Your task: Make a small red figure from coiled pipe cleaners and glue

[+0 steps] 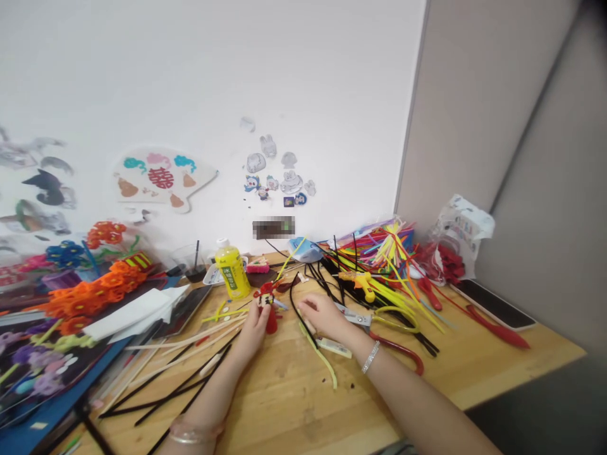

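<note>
My left hand grips a small figure of red and cream fuzzy stems, with dark marks on its front and a red lower part below my fingers. Just to the right, my right hand has its fingertips pinched together; whatever is between them is too small to make out. A curved black pipe cleaner runs right beside those fingertips, and I cannot tell whether they hold it. Under the right hand lies a pale yellow-green pipe cleaner. Red-handled scissors lie partly hidden behind the right wrist.
A yellow bottle stands behind my left hand. To the right are a yellow glue gun, bundled pipe cleaners and a phone. Orange fuzzy flowers, white paper and loose black stems lie left.
</note>
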Demonstrator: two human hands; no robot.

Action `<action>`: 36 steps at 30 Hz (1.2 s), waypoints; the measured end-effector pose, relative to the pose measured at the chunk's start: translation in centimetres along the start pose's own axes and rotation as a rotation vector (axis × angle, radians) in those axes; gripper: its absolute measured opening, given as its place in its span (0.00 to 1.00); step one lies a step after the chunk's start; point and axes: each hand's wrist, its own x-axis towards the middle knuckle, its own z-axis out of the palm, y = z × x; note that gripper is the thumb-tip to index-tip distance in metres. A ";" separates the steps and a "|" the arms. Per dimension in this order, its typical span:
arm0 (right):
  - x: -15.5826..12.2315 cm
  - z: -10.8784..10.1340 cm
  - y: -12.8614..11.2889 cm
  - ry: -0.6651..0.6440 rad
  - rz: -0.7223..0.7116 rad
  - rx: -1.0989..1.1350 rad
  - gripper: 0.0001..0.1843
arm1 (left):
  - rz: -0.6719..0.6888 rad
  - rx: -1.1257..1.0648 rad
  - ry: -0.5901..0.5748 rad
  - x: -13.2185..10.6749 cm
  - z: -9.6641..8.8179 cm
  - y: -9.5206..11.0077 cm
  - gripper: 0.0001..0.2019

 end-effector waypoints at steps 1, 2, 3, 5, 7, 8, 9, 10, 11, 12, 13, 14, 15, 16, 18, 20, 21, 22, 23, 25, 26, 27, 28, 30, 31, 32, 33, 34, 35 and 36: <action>0.0 0.0 0.0 -0.003 -0.001 -0.001 0.11 | -0.008 0.005 -0.016 0.0 -0.2 0.1 0.12; -0.1 0.0 -0.1 -0.007 -0.003 0.000 0.11 | -0.021 0.007 -0.030 0.0 -0.4 0.4 0.12; -0.1 0.0 -0.1 -0.012 -0.004 0.002 0.10 | -0.039 0.001 -0.043 0.0 -0.7 0.6 0.12; -0.2 0.0 -0.3 -0.019 -0.007 0.006 0.09 | -0.077 -0.009 -0.060 0.1 -1.2 1.2 0.12; -0.2 -0.1 -0.3 -0.025 -0.013 0.013 0.09 | -0.115 -0.025 -0.067 0.1 -1.6 1.8 0.13; -0.3 -0.1 -0.4 -0.027 -0.016 0.017 0.09 | -0.132 -0.035 -0.069 0.1 -1.7 2.0 0.14; -0.3 -0.1 -0.4 -0.028 -0.021 0.021 0.09 | -0.149 -0.043 -0.070 0.1 -1.8 2.3 0.15; -0.3 -0.2 -0.4 -0.030 -0.025 0.026 0.08 | -0.163 -0.049 -0.070 0.1 -1.9 2.5 0.15; -0.3 -0.2 -0.4 -0.030 -0.028 0.030 0.08 | -0.175 -0.055 -0.068 0.0 -1.9 2.8 0.15; -0.3 -0.1 -0.4 -0.032 -0.030 0.033 0.08 | -0.185 -0.060 -0.065 0.0 -2.0 2.9 0.14; -0.2 -0.1 -0.4 -0.033 -0.030 0.035 0.07 | -0.195 -0.064 -0.062 -0.1 -2.0 3.1 0.14; -0.2 -0.1 -0.4 -0.035 -0.029 0.036 0.08 | -0.204 -0.069 -0.059 -0.2 -2.1 3.1 0.14; -0.2 -0.1 -0.4 -0.037 -0.027 0.036 0.08 | -0.214 -0.074 -0.058 -0.2 -2.3 3.1 0.14; -0.2 0.0 -0.4 -0.039 -0.024 0.035 0.08 | -0.224 -0.079 -0.059 -0.2 -2.5 3.1 0.14; -0.2 0.0 -0.4 -0.043 -0.021 0.033 0.08 | -0.245 -0.088 -0.067 -0.3 -2.9 2.8 0.15; -0.3 0.0 -0.5 -0.048 -0.020 0.031 0.08 | -0.267 -0.098 -0.083 -0.2 -3.4 2.4 0.15; -0.3 0.0 -0.6 -0.050 -0.019 0.029 0.08 | -0.277 -0.103 -0.094 -0.2 -3.6 2.3 0.15; -0.4 -0.1 -0.7 -0.051 -0.018 0.027 0.08 | -0.286 -0.108 -0.104 -0.2 -3.8 2.1 0.15; -0.4 -0.1 -0.8 -0.052 -0.017 0.025 0.08 | -0.295 -0.112 -0.115 -0.2 -3.9 2.0 0.15; -0.5 -0.2 -1.0 -0.056 -0.015 0.021 0.08 | -0.307 -0.117 -0.131 -0.1 -4.0 1.8 0.14; -0.6 -0.2 -1.1 -0.060 -0.015 0.021 0.08 | -0.309 -0.117 -0.135 0.0 -4.0 1.7 0.14; -0.6 -0.3 -1.2 -0.064 -0.016 0.022 0.08 | -0.310 -0.116 -0.136 0.0 -4.0 1.7 0.14; -0.6 -0.3 -1.3 -0.066 -0.016 0.024 0.08 | -0.309 -0.114 -0.135 0.0 -4.0 1.6 0.13; -0.6 -0.3 -1.3 -0.071 -0.016 0.027 0.08 | -0.306 -0.115 -0.132 0.1 -3.9 1.5 0.13; -0.6 -0.3 -1.3 -0.073 -0.016 0.030 0.08 | -0.304 -0.119 -0.132 0.1 -3.8 1.5 0.12; -0.6 -0.2 -1.3 -0.075 -0.016 0.033 0.08 | -0.302 -0.125 -0.133 0.2 -3.8 1.5 0.12; -0.7 -0.2 -1.3 -0.078 -0.017 0.037 0.08 | -0.301 -0.132 -0.134 0.2 -3.7 1.5 0.12; -0.7 -0.1 -1.3 -0.080 -0.016 0.041 0.08 | -0.302 -0.140 -0.134 0.2 -3.7 1.4 0.12; -0.7 0.0 -1.3 -0.081 -0.015 0.046 0.07 | -0.303 -0.148 -0.134 0.2 -3.6 1.4 0.12; -0.7 0.1 -1.3 -0.082 -0.012 0.052 0.07 | -0.304 -0.157 -0.132 0.3 -3.5 1.3 0.12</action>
